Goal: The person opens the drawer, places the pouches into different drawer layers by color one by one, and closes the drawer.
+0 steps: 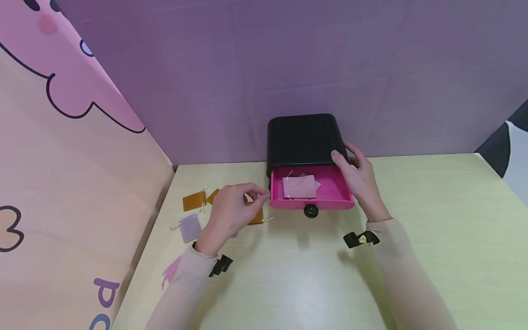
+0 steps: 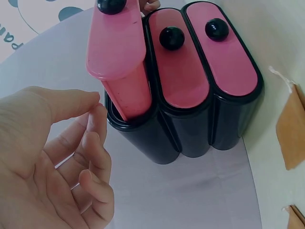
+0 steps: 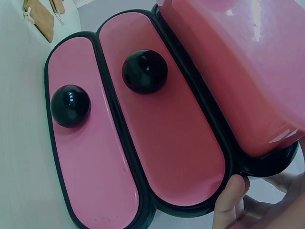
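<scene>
Hovering just beside drawer [image 1: 288, 205] edge: left hand [image 1: 233, 207]

purple bkgd cloth [image 1: 297, 59], pale tbl [image 1: 437, 229], cartoon panel [image 1: 66, 169]

The right hand [image 1: 364, 181] grips a black cabinet [image 1: 304, 140], pink drawer [image 1: 334, 204] out.

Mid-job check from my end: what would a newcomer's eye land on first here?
Most likely the black drawer unit at the back of the table, its bright pink top drawer pulled out with a pale pink pouch lying inside. Next, the hands: the right hand grips the unit's right side, while the left hand, seemingly holding nothing, is by the drawer's left front corner.
</scene>
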### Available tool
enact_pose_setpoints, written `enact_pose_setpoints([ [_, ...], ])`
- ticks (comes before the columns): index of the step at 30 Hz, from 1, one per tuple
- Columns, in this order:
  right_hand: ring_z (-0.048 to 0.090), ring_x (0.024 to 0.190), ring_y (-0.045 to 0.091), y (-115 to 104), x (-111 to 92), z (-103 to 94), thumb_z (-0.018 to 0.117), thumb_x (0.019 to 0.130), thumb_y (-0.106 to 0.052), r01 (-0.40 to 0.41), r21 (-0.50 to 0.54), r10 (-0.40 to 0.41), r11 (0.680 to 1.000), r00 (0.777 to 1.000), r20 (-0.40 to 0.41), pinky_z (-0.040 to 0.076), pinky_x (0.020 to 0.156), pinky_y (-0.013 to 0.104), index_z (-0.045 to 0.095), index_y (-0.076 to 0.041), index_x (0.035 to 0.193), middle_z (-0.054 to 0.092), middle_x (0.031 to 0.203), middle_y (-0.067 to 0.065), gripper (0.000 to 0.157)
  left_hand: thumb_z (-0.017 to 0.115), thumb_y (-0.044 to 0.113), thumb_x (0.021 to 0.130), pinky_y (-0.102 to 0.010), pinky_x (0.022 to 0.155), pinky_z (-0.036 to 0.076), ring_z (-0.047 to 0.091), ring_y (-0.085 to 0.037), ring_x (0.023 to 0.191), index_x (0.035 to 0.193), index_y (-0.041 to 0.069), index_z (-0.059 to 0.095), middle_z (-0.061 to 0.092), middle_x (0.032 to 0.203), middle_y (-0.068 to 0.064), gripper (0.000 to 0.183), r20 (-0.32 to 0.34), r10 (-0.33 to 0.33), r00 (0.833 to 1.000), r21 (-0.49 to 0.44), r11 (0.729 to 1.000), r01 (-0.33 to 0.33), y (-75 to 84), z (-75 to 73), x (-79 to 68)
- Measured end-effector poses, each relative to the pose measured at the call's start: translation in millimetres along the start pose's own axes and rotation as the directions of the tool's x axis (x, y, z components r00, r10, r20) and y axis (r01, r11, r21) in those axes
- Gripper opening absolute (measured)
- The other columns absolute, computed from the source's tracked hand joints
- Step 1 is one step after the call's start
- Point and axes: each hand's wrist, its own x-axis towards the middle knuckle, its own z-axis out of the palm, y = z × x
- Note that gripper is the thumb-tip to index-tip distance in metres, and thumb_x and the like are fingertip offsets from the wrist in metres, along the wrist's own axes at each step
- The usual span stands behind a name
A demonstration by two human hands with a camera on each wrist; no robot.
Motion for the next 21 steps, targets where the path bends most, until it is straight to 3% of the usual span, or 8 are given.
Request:
enact_pose_setpoints([
  [11, 0.051, 0.136, 0.038, 2.3, 1.4, 2.3, 0.056, 0.103, -0.059, 0.002, 0.017, -0.002, 1.000, 1.000, -0.004, 0.041, 0.119, 0.059, 0.031, -0.029, 0.169, 0.053, 0.154, 0.023, 0.076, 0.075, 0.031, 0.098, -0.029, 0.058, 0.044, 0.055, -0.010, 0.061, 0.102, 0.023, 0.083, 0.070, 0.074, 0.011, 0.013, 0.027, -0.056, 0.998, 0.025, 0.998, 0.056, -16.7, -1.8, -12.5],
  [21, 0.051, 0.138, 0.041, 0.4, -0.1, 0.7, 0.055, 0.104, -0.059, 0.005, 0.009, -0.005, 1.000, 1.000, -0.004, 0.039, 0.120, 0.062, 0.030, -0.026, 0.169, 0.052, 0.155, 0.025, 0.077, 0.077, 0.029, 0.097, -0.026, 0.056, 0.044, 0.055, -0.007, 0.060, 0.097, 0.022, 0.083, 0.074, 0.080, 0.011, 0.009, 0.014, -0.049, 0.999, 0.042, 0.998, 0.048, -31.8, 1.5, -28.6],
])
